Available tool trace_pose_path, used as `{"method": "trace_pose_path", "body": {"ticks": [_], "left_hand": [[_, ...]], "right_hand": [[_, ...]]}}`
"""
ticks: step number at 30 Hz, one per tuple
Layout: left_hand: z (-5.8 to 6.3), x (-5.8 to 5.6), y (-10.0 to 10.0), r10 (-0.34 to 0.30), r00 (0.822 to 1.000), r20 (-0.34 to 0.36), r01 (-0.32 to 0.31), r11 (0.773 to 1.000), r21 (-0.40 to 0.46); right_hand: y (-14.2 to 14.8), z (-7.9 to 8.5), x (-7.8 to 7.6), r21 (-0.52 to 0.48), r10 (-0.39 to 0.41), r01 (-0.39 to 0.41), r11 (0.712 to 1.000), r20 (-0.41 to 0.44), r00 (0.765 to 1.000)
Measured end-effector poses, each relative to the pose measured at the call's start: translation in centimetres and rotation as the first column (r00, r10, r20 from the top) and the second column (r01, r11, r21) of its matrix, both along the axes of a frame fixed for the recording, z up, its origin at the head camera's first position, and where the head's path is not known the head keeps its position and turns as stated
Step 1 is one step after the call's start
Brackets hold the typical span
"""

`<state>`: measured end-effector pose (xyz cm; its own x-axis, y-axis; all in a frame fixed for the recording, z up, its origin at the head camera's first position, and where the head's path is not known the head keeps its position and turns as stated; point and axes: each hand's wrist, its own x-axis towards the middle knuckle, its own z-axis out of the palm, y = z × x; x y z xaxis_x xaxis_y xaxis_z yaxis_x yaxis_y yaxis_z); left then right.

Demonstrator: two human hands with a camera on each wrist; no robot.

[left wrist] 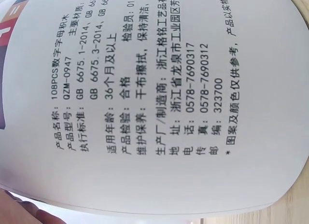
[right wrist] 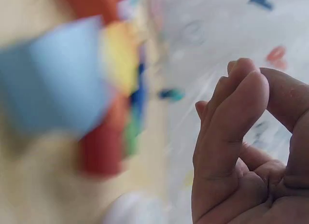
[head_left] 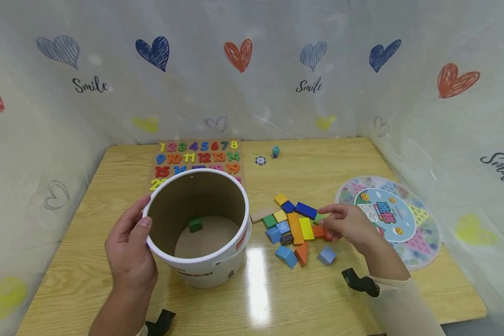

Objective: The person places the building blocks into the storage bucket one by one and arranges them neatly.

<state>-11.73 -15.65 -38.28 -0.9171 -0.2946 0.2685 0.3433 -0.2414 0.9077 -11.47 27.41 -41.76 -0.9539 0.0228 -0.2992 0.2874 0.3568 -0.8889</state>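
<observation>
My left hand grips the near-left rim of a white bucket, its thumb over the rim and fingers on the outside. One green block lies on the bucket's brown bottom. The left wrist view is filled by the bucket's printed side. My right hand reaches over the right end of a group of coloured wooden blocks, fingertips near a light green block and a red block. In the right wrist view, the fingers are bent towards the thumb, with nothing visible between them.
The loose blocks include an orange one, a yellow one and several blue ones. Behind the bucket lies a number board. A poker chip and small teal figure sit farther back. A round game board lies at right.
</observation>
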Motion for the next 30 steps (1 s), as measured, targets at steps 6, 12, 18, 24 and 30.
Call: {"method": "trace_pose_path", "body": {"ticks": [6, 12, 18, 24, 30], "left_hand": [[-0.1, 0.0, 0.0, -0.014, 1.0, -0.009, 0.014, 1.0, -0.01], [-0.1, 0.1, 0.0, -0.01, 1.0, 0.003, 0.01, 1.0, -0.016], [-0.2, 0.1, -0.1, -0.023, 1.0, -0.02, 0.024, 1.0, 0.007], [-0.2, 0.0, -0.2, -0.044, 0.998, -0.044, 0.045, 0.999, 0.011], [-0.2, 0.1, -0.3, -0.037, 0.999, -0.027, 0.037, 0.999, 0.0]], "right_hand": [[3.3, -4.3, 1.5, 0.08, -0.131, 0.121, 0.989, 0.133, 0.982], [3.3, -5.3, 1.8, 0.123, -0.125, 0.109, 0.986, 0.133, 0.983], [2.7, -5.9, 2.1, 0.212, -0.071, 0.046, 0.976, 0.114, 0.991], [2.9, -5.7, 2.2, 0.194, -0.065, 0.05, 0.98, 0.071, 0.995], [2.5, -3.1, 2.0, 0.159, -0.012, 0.008, 0.987, 0.025, 1.0]]}}
